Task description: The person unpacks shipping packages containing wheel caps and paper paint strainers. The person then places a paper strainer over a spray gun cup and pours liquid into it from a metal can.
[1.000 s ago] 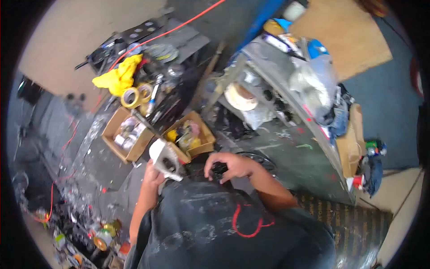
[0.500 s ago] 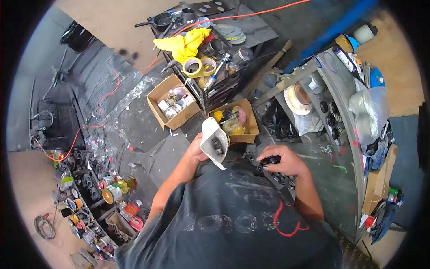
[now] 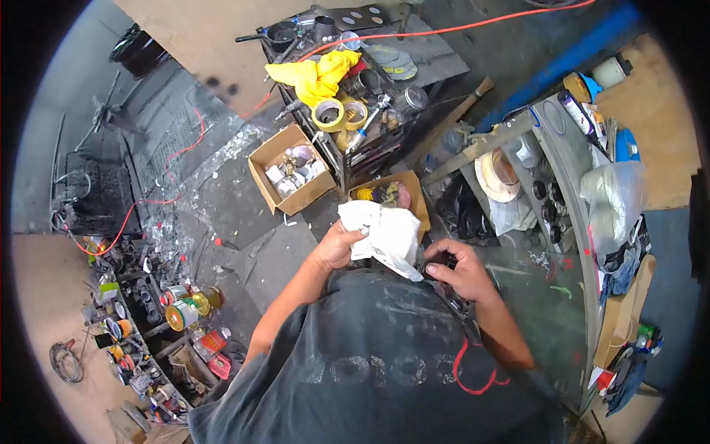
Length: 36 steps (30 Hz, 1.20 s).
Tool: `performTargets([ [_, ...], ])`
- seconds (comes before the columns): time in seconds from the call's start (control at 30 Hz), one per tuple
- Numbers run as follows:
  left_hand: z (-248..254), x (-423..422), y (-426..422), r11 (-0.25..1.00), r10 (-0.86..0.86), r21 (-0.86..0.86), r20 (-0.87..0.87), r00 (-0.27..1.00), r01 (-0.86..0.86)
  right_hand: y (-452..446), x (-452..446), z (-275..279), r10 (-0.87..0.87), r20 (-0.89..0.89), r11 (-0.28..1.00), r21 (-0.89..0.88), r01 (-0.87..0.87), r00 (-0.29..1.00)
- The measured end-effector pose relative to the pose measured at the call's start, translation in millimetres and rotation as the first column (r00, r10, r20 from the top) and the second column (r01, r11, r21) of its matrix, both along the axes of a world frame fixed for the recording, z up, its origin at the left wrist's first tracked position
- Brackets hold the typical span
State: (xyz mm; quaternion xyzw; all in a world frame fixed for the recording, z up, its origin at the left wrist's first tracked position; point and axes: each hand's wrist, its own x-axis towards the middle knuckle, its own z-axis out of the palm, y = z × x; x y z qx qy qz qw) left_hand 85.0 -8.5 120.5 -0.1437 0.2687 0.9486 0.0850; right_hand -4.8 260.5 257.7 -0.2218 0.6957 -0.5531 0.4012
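Pinched in my left hand (image 3: 338, 246) is a crumpled white sheet or bag (image 3: 384, 233), held in front of my dark shirt. My right hand (image 3: 456, 269) is closed around a small black object (image 3: 441, 260), close to the right edge of the white piece. What exactly the black object is, I cannot make out. Just beyond the white piece stands a cardboard box (image 3: 416, 200) with yellow and pink things in it, partly covered by it.
Another cardboard box (image 3: 308, 194) holds small items. Behind it stands a cart with a yellow cloth (image 3: 316, 77) and tape rolls (image 3: 328, 114). A grey panel (image 3: 575, 177) lies at the right. Cans (image 3: 181, 314) stand lower left. A red hose (image 3: 444, 30) crosses above.
The white piece has turned and spread to the right, toward my right hand; the dark thing seen in it before is now hidden. The view has shifted since the first frame.
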Motion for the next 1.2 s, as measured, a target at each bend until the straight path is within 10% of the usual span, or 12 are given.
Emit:
performTargets([
  [0.17,21,-11,10,0.949,-0.106,-0.29,0.069,0.992,0.122,7,-18,-32,0.067,-0.463,0.995,0.101,-0.022,0.884],
  [0.37,42,-21,15,0.73,-0.275,-0.641,0.04,0.961,0.236,9,-21,-51,-0.065,-0.188,0.995,0.062,0.078,0.98],
  [1.2,51,-16,22,0.647,-0.29,-0.713,0.098,0.952,0.271,8,-10,-89,-0.074,-0.224,0.993,0.069,0.092,0.972],
])
